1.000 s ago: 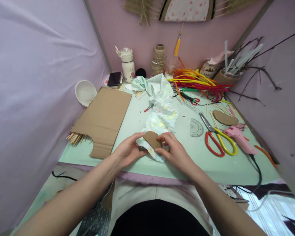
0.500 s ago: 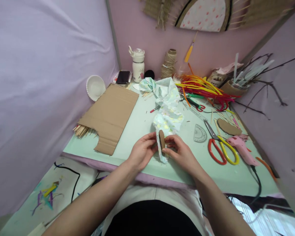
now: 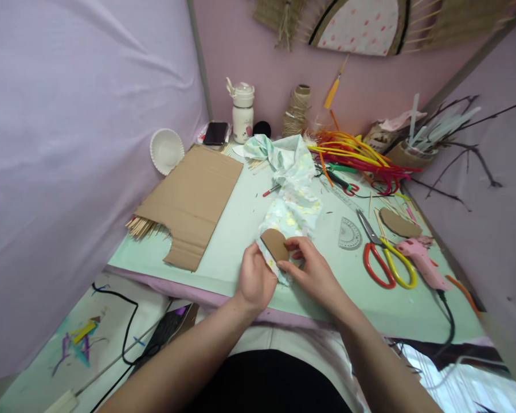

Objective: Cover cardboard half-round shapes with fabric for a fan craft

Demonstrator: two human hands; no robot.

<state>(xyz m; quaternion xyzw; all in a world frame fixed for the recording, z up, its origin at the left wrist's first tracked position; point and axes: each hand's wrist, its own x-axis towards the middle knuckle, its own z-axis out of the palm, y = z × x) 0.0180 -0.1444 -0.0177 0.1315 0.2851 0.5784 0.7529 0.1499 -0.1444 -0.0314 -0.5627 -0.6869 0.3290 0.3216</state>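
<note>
A small rounded brown cardboard piece [image 3: 275,243] lies on the near end of a pale printed fabric [image 3: 293,189] that runs from the table's back to its front edge. My left hand [image 3: 255,279] is closed on the fabric's near edge beside the cardboard piece. My right hand [image 3: 313,271] pinches the cardboard piece and the fabric from the right with thumb and fingers. Both hands rest close together near the front edge of the mint green table [image 3: 236,223].
A large cardboard sheet [image 3: 191,202] with wooden sticks [image 3: 143,227] lies left. Right of my hands are a clear protractor [image 3: 349,234], red and yellow scissors [image 3: 384,256], a pink glue gun [image 3: 421,259] and another cardboard piece [image 3: 399,222]. Coloured tubes [image 3: 356,152], twine [image 3: 296,110], a bottle [image 3: 243,113] stand behind.
The cardboard piece went from flat to standing on edge, then back to lying flat on the fabric. My left hand slid nearer and under the fabric's edge. The camera shifted slightly.
</note>
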